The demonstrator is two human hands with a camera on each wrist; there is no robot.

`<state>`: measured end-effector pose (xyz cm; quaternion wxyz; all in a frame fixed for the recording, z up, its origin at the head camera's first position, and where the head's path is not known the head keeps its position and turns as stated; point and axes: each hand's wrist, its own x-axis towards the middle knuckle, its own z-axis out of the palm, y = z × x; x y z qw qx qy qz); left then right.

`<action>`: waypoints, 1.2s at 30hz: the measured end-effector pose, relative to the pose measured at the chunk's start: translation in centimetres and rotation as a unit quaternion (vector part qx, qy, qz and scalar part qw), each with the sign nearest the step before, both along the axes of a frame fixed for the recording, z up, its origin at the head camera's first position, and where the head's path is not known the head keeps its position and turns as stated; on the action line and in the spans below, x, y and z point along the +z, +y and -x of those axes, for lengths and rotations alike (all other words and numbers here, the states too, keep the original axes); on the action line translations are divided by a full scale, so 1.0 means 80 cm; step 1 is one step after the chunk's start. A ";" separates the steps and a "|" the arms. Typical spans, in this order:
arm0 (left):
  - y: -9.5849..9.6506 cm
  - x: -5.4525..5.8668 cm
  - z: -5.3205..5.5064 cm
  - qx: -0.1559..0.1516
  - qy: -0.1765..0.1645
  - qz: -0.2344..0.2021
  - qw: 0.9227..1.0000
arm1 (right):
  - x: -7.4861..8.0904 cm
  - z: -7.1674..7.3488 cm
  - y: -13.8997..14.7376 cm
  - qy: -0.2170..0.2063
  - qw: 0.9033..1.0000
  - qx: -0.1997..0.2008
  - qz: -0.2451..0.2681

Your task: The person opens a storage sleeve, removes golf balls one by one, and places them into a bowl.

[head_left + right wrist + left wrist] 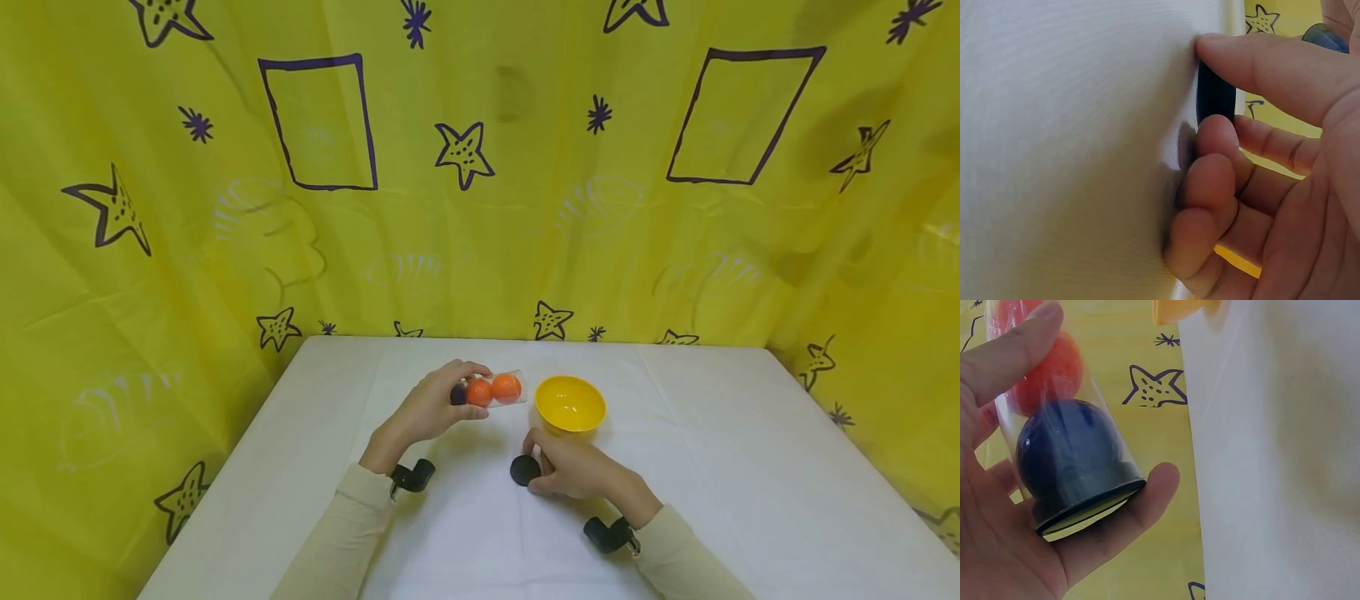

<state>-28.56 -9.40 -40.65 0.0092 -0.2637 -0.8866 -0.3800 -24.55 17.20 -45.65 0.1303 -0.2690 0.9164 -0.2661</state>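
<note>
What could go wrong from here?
The left hand holds the clear tube nearly level; if its far end is open, the orange balls could roll out and miss the yellow bowl. The right hand, close to the bowl, could nudge it. It pinches the black disc by its edge, so that might slip.

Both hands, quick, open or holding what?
Left hand: holding clear cylinder with two orange balls, one blue ball.
Right hand: gripping a flat round black disc.

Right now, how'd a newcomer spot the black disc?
On the white table, find the right hand, below the yellow bowl in the head view. It grips the black disc: flat and opaque, unlike the clear tube in the left hand.
</note>
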 end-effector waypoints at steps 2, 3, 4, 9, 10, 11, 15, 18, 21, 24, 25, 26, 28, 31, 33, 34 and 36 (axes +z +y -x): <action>0.000 0.000 0.000 0.000 0.007 0.000 1.000 | 0.000 0.000 0.000 -0.002 1.000 0.002 0.001; 0.000 -0.001 0.001 -0.001 0.010 -0.001 1.000 | 0.001 0.000 0.001 -0.002 1.000 0.003 0.001; 0.000 -0.001 0.001 -0.002 0.014 -0.001 1.000 | 0.003 -0.001 0.000 -0.001 1.000 0.005 0.000; 0.000 0.001 0.002 -0.002 0.030 0.003 1.000 | 0.018 -0.002 0.002 -0.023 0.999 0.016 0.020; 0.000 0.001 0.002 -0.001 0.032 0.004 0.999 | 0.021 -0.002 0.002 -0.026 0.999 0.018 0.027; 0.000 0.001 0.002 0.001 0.033 0.004 0.999 | 0.025 -0.002 0.003 -0.031 0.999 0.020 0.038; 0.000 0.002 0.001 0.008 0.040 0.003 0.999 | 0.036 0.000 0.004 -0.011 0.998 0.013 0.067; 0.000 0.003 0.000 0.012 0.049 0.005 0.999 | 0.040 0.001 0.006 0.002 0.995 -0.009 0.097; 0.000 0.004 0.000 0.014 0.062 0.009 0.998 | 0.041 0.004 0.007 -0.004 0.989 -0.028 0.144; -0.001 0.005 -0.001 0.014 0.074 0.009 0.997 | 0.039 0.006 0.008 -0.004 0.980 -0.033 0.194; -0.001 0.005 -0.001 0.013 0.079 0.008 0.997 | 0.039 0.007 0.008 -0.005 0.977 -0.036 0.210; -0.001 0.006 -0.001 0.013 0.081 0.007 0.997 | 0.039 0.007 0.008 -0.006 0.974 -0.038 0.225; 0.000 0.008 -0.002 0.012 0.086 0.008 0.996 | 0.040 0.007 0.007 -0.010 0.968 -0.050 0.246; 0.001 0.010 -0.004 0.011 0.093 0.014 0.995 | 0.040 0.007 0.005 -0.019 0.962 -0.071 0.262; 0.002 0.011 -0.004 0.010 0.096 0.017 0.995 | 0.040 0.007 0.004 -0.022 0.960 -0.083 0.266; 0.002 0.011 -0.005 0.009 0.098 0.018 0.995 | 0.040 0.007 0.004 -0.023 0.960 -0.086 0.266; 0.003 0.011 -0.005 0.007 0.100 0.020 0.995 | 0.040 0.008 0.003 -0.024 0.960 -0.088 0.264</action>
